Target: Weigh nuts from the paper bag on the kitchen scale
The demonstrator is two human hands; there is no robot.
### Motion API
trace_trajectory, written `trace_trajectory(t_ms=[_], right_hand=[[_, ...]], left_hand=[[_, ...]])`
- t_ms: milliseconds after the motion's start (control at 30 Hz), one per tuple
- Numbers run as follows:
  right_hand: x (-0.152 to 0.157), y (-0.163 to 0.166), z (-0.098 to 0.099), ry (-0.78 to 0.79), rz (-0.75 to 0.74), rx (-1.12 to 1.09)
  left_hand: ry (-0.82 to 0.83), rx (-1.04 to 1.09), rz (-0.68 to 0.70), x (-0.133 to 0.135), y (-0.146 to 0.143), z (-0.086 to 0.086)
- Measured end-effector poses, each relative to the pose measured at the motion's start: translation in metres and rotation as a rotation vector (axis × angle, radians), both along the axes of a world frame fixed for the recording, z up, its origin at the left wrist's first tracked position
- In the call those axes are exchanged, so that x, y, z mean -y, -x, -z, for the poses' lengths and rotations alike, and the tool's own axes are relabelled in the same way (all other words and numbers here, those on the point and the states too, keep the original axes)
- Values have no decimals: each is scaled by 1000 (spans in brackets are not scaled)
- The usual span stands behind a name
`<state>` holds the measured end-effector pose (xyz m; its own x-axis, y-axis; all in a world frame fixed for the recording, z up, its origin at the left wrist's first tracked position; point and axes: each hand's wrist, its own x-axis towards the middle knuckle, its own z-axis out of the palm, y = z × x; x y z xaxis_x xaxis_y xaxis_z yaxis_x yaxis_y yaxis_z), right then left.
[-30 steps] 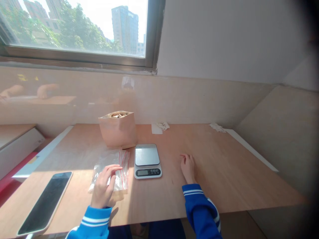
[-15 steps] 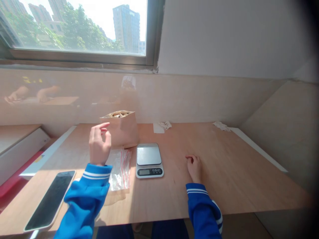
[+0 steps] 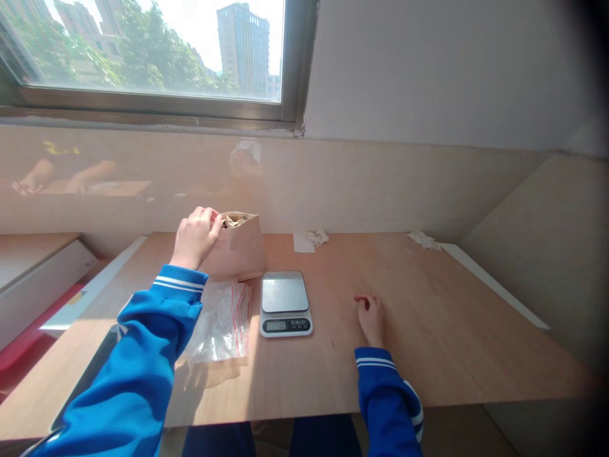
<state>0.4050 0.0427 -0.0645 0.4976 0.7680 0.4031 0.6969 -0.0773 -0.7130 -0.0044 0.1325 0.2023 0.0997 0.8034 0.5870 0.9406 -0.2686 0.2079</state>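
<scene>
My left hand (image 3: 196, 236) is at the left side of the mouth of a brown paper bag (image 3: 238, 251). Its fingers and thumb are drawn together there, and the fingertips are partly hidden, so what they pinch I cannot make out. Crumpled pale pieces (image 3: 234, 221) show inside the bag's top. Resting on the table, my right hand (image 3: 372, 319) is loosely curled with nothing visible in it. Between the hands sits a kitchen scale (image 3: 285, 303) with a bare metal plate. Clear zip bags (image 3: 221, 327) with red seal lines lie left of the scale, below the paper bag.
A phone (image 3: 88, 374) lies at the table's left, mostly under my left sleeve. By the wall are a white card with a crumpled tissue (image 3: 318, 238) and another crumpled tissue (image 3: 423, 240). The wooden table (image 3: 451, 330) meets a tiled wall under a window.
My left hand has moved forward and slightly right, from above the zip bags to the paper bag's mouth. The left sleeve now covers most of the phone. My right hand stays put.
</scene>
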Motion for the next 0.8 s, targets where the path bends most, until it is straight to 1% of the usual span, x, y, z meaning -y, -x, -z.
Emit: trace_trajectory(t_ms=[167, 367, 467, 533, 600, 733, 800], right_hand=[[1, 0, -1, 1, -4, -6], [1, 1, -3, 3, 1, -15], [1, 1, -3, 4, -2, -19], [1, 1, -3, 4, -3, -20], [1, 1, -3, 5, -3, -19], [2, 1, -3, 8, -7, -16], [2, 1, -3, 8, -10, -18]], left_hand=[[54, 24, 17, 1, -1, -5], [123, 98, 48, 1, 1, -4], [124, 49, 27, 0, 2, -3], [76, 9, -18, -1, 2, -2], [-3, 45, -42, 0, 1, -2], [-245, 187, -33, 12, -7, -8], [-356, 216, 20, 25, -16, -9]])
